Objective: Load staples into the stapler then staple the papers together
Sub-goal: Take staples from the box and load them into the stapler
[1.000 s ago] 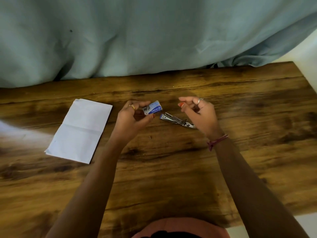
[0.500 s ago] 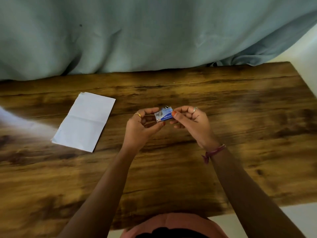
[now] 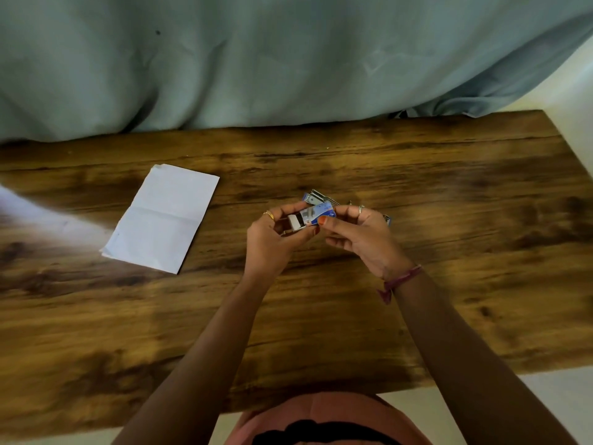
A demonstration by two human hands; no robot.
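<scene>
A small blue staple box [image 3: 316, 212] is held above the table between both hands. My left hand [image 3: 272, 242] pinches its left end, where a white inner tray [image 3: 295, 221] sticks out. My right hand [image 3: 362, 236] grips the blue sleeve at its right end. The metal stapler [image 3: 316, 197] lies open on the wooden table [image 3: 449, 200] just behind my hands, mostly hidden by them. The white folded papers [image 3: 163, 218] lie flat to the left, apart from my hands.
A pale blue cloth [image 3: 288, 59] hangs along the table's far edge. The table's right edge and near edge border a light floor [image 3: 552, 406]. A bright patch of light falls on the table at the far left.
My right hand came over to the staple box and took its right end. The white inner tray has slid out at the left end of the box. The stapler stays on the table.
</scene>
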